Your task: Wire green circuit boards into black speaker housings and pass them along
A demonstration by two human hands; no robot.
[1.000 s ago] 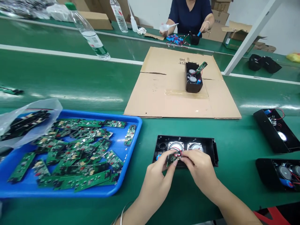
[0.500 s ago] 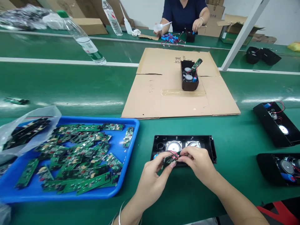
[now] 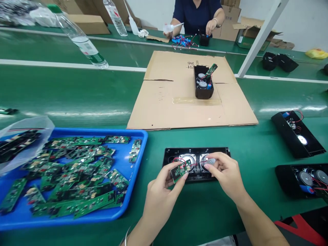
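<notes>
My left hand [image 3: 162, 191] is closed on a small green circuit board [image 3: 179, 172], with red and black wires [image 3: 179, 159] running from it. The board is held over the near left part of a black speaker housing [image 3: 169, 152], which lies open side up on the green table. Two round silver speakers sit inside the housing. Over the right-hand speaker [image 3: 203, 159], thumb and fingers of my right hand [image 3: 227, 174] are pinched together. A small pale piece shows at those fingertips, too small to name.
A blue tray [image 3: 145, 147] of loose circuit boards stands left, a plastic bag [image 3: 46, 131] over its corner. Another housing [image 3: 204, 93] rests on a cardboard sheet [image 3: 148, 112]. More housings [image 3: 284, 128] lie right. Across the bench, a person [image 3: 196, 15] handles a white bottle and black box.
My hands have moved apart: the right has gone from the board's wires to above the right-hand speaker. The board in my left hand now faces up more. The whole view has shifted slightly.
</notes>
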